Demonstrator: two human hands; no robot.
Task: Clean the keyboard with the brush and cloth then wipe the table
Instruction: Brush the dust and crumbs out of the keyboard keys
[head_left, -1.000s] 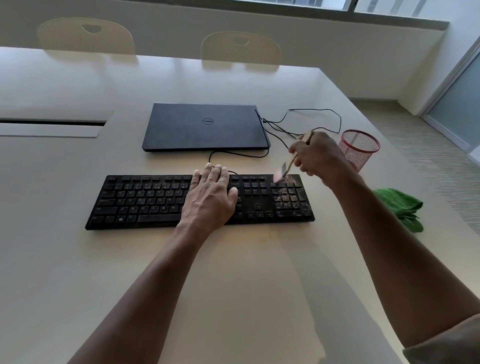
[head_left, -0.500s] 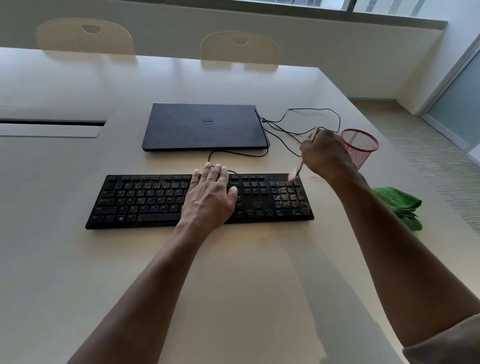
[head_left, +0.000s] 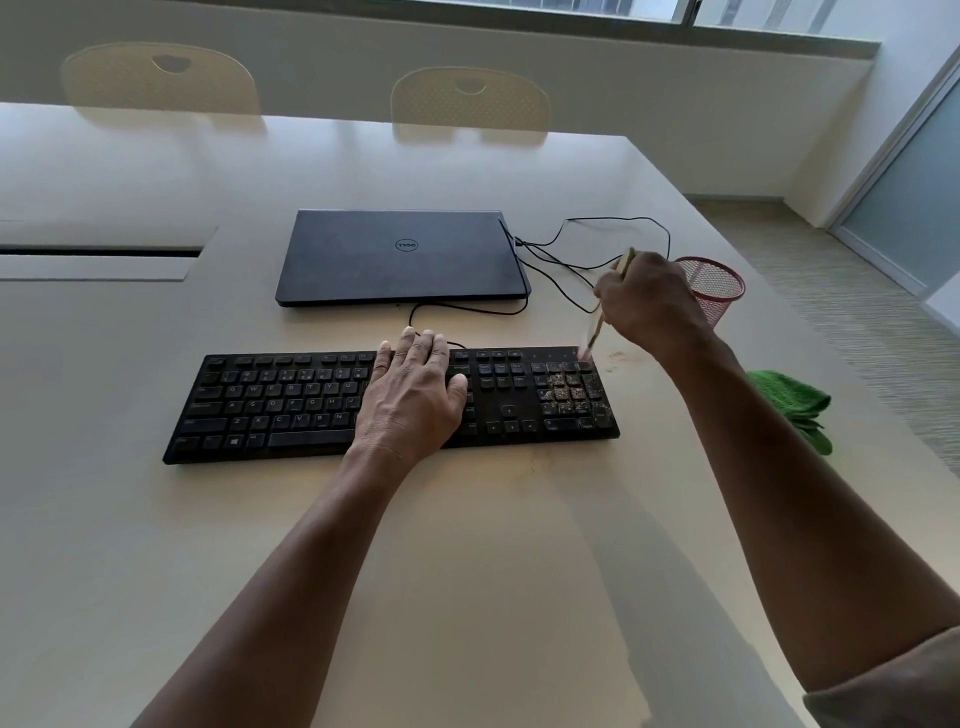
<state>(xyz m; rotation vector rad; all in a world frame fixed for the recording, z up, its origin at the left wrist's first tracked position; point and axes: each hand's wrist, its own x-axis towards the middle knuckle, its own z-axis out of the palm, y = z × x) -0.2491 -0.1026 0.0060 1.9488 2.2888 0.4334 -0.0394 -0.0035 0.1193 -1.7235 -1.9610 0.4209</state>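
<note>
A black keyboard (head_left: 291, 405) lies across the middle of the pale table (head_left: 467, 571). Brown crumbs cover its number pad (head_left: 569, 392). My left hand (head_left: 413, 395) rests flat on the keys near the keyboard's middle, fingers straight. My right hand (head_left: 649, 301) grips a thin wooden-handled brush (head_left: 597, 330); its bristle tip touches the far right corner of the keyboard. A little brown dust (head_left: 618, 356) lies on the table just right of that corner. A crumpled green cloth (head_left: 795, 405) lies on the table to the right, partly behind my right forearm.
A shut dark laptop (head_left: 400, 257) sits behind the keyboard, with black cables (head_left: 571, 254) trailing to its right. A red mesh cup (head_left: 719, 291) stands just behind my right hand. Two pale chairs (head_left: 470, 101) stand at the far edge. The table's right edge runs close to the cloth.
My right hand has swept the brush from over the number pad's far left to the keyboard's far right corner, and dust now lies on the table there. My left hand has stayed put.
</note>
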